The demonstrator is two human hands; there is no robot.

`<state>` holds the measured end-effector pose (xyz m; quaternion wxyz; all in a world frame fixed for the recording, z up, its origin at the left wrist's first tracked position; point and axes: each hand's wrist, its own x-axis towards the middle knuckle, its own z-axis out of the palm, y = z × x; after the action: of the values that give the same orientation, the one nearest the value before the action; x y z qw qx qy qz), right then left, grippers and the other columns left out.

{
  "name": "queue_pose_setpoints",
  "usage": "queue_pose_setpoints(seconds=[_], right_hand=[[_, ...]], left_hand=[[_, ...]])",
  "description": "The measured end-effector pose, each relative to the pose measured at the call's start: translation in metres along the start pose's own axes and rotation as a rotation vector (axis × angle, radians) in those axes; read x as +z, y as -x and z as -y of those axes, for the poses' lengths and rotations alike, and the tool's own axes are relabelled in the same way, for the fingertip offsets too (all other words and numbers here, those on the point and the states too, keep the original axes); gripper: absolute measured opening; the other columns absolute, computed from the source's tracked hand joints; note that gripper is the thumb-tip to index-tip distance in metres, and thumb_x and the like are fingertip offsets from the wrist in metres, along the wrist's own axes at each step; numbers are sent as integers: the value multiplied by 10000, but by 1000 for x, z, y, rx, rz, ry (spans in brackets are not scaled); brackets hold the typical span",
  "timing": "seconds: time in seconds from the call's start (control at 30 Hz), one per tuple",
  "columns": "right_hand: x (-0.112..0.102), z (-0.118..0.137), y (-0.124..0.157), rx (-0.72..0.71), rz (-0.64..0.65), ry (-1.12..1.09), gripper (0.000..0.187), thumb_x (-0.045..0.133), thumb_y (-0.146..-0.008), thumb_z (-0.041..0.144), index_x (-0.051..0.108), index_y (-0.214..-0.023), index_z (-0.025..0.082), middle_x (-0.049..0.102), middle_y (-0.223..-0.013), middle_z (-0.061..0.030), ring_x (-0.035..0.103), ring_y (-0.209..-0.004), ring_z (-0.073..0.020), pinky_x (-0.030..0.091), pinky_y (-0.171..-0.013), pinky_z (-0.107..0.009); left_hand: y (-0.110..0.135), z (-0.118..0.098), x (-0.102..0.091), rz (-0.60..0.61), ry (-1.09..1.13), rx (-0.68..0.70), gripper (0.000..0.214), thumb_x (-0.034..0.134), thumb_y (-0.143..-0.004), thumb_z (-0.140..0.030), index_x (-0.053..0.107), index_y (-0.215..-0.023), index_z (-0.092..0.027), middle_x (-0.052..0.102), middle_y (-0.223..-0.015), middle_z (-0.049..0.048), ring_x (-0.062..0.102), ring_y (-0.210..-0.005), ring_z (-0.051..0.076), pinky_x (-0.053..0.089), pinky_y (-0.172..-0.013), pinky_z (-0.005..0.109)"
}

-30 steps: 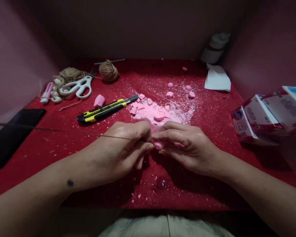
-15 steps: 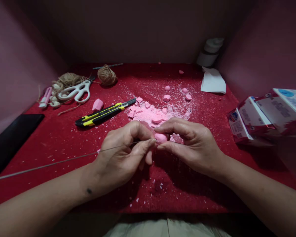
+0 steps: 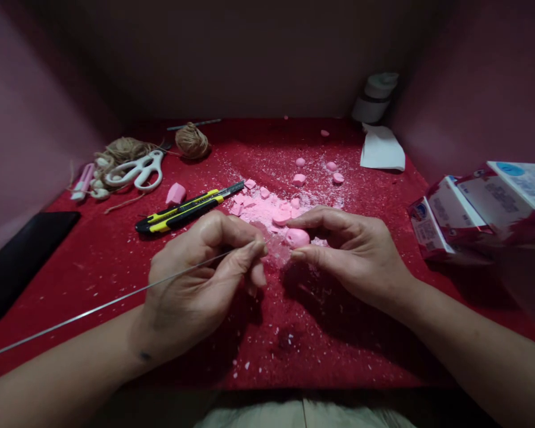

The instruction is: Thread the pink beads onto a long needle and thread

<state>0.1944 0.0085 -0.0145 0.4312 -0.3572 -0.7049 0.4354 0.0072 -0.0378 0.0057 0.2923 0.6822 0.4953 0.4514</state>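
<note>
My left hand is closed, thumb and fingers pinching a long thin metal rod that runs down to the left edge of the view. Across a small gap, my right hand grips a rounded pink soap piece between thumb and fingertips. A small dark hole shows on the soap's left side. Just beyond the hands lie several pink soap chunks amid pink shavings. A black and yellow utility knife, its blade out, rests to their left.
White-handled scissors, a twine ball and another soap chunk lie left. A black flat object sits at the left edge. Cartons, white paper and a white-capped bottle stand or lie right.
My left hand has drawn back to the left with the rod, away from the soap piece. My right hand still holds the soap, whose hole now shows. The view has shifted slightly.
</note>
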Motion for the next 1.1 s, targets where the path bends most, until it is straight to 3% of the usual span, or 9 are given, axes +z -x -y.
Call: queue_pose_setpoints(seconds=[0.17, 0.33, 0.43, 0.53, 0.7, 0.83, 1.1], right_hand=[[-8, 3, -4, 152, 119, -302, 230, 736, -672, 160, 680, -895, 180, 674, -876, -14, 623, -771, -131, 507, -667, -244], [-14, 3, -8, 175, 421, -260, 233, 746, -664, 158, 686, -889, 157, 668, -929, -38, 608, -889, -167, 482, -796, -295], [-12, 4, -8, 171, 480, -242, 197, 740, -672, 165, 677, -855, 133, 656, -830, -27, 598, -803, -142, 476, -741, -278], [-12, 3, -7, 140, 479, -239, 186, 749, -659, 166, 675, -827, 132, 634, -783, -11, 581, -744, -121, 472, -684, -254], [-14, -1, -8, 104, 368, -228, 228, 755, -653, 171, 685, -869, 170, 648, -882, -20, 595, -834, -146, 480, -742, -278], [-15, -3, -8, 93, 313, -195, 243, 750, -665, 185, 688, -900, 172, 651, -901, -27, 600, -842, -147, 481, -753, -278], [-11, -2, -7, 24, 282, -101, 232, 730, -696, 189, 685, -923, 167, 657, -880, -20, 601, -828, -136, 470, -741, -262]], left_hand=[[-1, 1, -2, 59, -97, -24, 82, 524, -857, -193, 540, -777, -190, 615, -575, -51, 617, -547, 85, 518, -559, 186], [-6, -3, -4, 168, -175, -97, 109, 546, -827, -201, 568, -727, -162, 587, -498, -53, 557, -419, 64, 433, -424, 157], [-10, -4, -2, 251, -81, -187, 146, 546, -815, -202, 556, -678, -153, 575, -473, -47, 542, -398, 72, 430, -398, 158], [-13, -3, -3, 258, 27, -255, 142, 550, -811, -197, 554, -675, -155, 580, -459, -41, 553, -404, 89, 449, -394, 168], [-14, -7, -14, -22, 5, -120, 89, 628, -767, -155, 595, -686, -171, 610, -492, -44, 552, -408, 74, 452, -405, 155], [-9, -13, -14, 120, -7, -87, 116, 617, -778, -162, 589, -668, -188, 626, -530, -43, 567, -428, 78, 452, -388, 150], [-7, -11, -8, 193, -28, -110, 135, 576, -807, -158, 565, -673, -162, 606, -528, -45, 555, -418, 58, 433, -394, 123]])
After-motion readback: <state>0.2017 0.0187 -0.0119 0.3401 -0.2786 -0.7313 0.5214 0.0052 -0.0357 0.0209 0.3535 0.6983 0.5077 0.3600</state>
